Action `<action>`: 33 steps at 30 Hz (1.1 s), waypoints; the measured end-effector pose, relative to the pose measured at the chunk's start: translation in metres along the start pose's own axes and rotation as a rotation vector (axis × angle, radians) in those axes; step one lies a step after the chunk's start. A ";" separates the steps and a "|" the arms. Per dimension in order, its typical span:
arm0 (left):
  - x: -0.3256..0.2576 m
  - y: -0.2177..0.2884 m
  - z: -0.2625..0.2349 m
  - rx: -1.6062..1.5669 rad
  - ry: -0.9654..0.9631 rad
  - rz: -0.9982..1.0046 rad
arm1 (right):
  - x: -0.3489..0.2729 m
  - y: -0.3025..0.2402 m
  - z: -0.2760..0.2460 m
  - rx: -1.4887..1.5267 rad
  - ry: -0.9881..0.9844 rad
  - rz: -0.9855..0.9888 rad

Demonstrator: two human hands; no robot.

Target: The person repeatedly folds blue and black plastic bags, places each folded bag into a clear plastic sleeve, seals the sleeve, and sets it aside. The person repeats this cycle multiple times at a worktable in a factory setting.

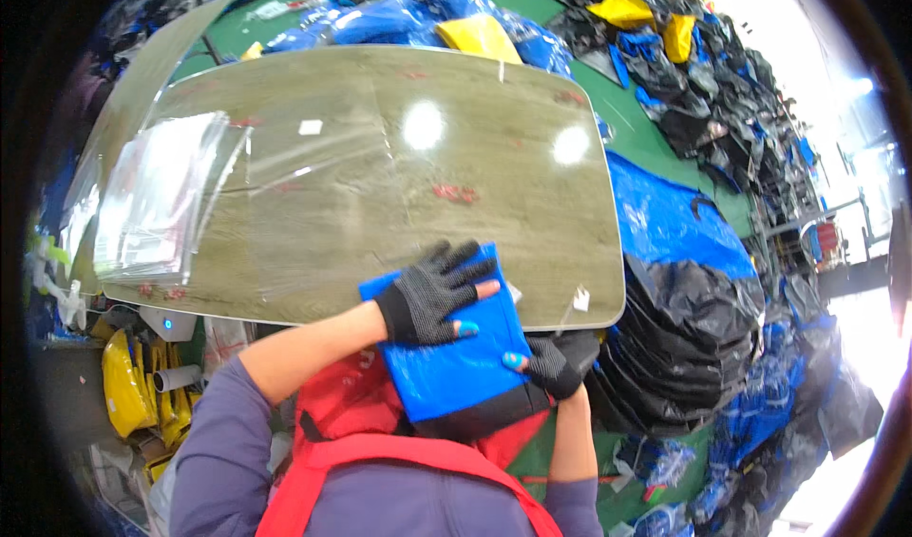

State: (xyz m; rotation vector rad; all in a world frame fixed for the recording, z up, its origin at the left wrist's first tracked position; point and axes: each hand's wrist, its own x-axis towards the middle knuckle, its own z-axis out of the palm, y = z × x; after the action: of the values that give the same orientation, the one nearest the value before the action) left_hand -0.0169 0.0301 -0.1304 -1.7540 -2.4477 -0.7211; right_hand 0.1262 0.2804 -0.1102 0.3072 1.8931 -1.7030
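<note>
A folded blue and black sheet-like bag [445,373] lies at the near edge of the table, partly over my red apron [347,399]. My left hand [429,297], in a black dotted glove with bare thumb and fingertip, rests flat on its upper part with the fingers spread. At its lower right edge, my right hand [556,366] grips the bag, thumb on top. The right fingers are partly hidden beneath the edge.
The wood-patterned table [332,204] carries clear plastic sleeves [166,195] at its left. A tall black bundle [674,347] stands close on the right. Yellow pieces [130,385] sit below left. Blue and black heaps [703,90] cover the green floor behind.
</note>
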 end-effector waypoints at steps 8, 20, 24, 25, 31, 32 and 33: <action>-0.079 -0.066 -0.130 0.382 -0.118 -0.343 | -0.013 0.061 -0.005 0.322 0.159 0.099; -0.093 -0.074 -0.047 -0.098 0.262 -0.525 | -0.020 0.029 -0.012 0.491 0.252 -0.060; -0.091 -0.081 -0.047 -0.006 0.261 -0.477 | -0.012 0.014 -0.018 0.384 0.193 -0.088; -0.090 -0.081 -0.044 -0.019 0.264 -0.483 | -0.010 0.012 -0.020 0.363 0.169 -0.065; -0.083 -0.078 -0.048 -0.468 0.340 -0.609 | 0.003 -0.010 0.003 0.567 0.238 0.074; -0.082 -0.075 -0.054 -0.628 0.342 -0.644 | 0.008 -0.014 0.019 0.503 0.126 0.033; -0.082 -0.069 -0.061 -0.717 0.341 -0.590 | 0.014 -0.017 0.038 0.444 0.179 0.045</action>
State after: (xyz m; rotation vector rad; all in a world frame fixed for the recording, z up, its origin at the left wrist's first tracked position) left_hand -0.0643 -0.0841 -0.1242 -0.8278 -2.6142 -1.9506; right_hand 0.1156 0.2381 -0.1046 0.6880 1.5908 -2.1143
